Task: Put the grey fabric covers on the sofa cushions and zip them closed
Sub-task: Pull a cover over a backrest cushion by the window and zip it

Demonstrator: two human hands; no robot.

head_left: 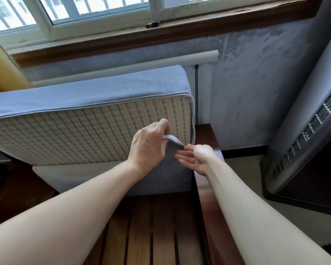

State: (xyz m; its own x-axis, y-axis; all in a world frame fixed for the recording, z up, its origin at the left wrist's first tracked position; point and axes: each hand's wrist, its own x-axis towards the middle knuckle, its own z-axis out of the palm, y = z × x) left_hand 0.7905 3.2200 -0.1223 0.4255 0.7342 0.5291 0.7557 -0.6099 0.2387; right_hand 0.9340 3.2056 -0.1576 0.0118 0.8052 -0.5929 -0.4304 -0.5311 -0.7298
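Observation:
A sofa cushion (80, 136) stands tilted on a wooden slatted sofa seat (153, 232). Its beige patterned face shows, and a grey fabric cover (96, 92) wraps its top and right side. The cover's lower flap (166, 178) hangs loose below the cushion's right corner. My left hand (149, 148) grips the piped edge of this flap and folds it back. My right hand (195, 157) pinches the same edge just to the right, near the corner. The zip itself is not visible.
A dark wooden armrest (204, 138) runs along the right of the seat. Behind the cushion are a white radiator (203, 77) and a window sill (161, 31). A grey appliance (313, 131) stands at the right on a tiled floor. A yellow curtain (2, 69) hangs at the left.

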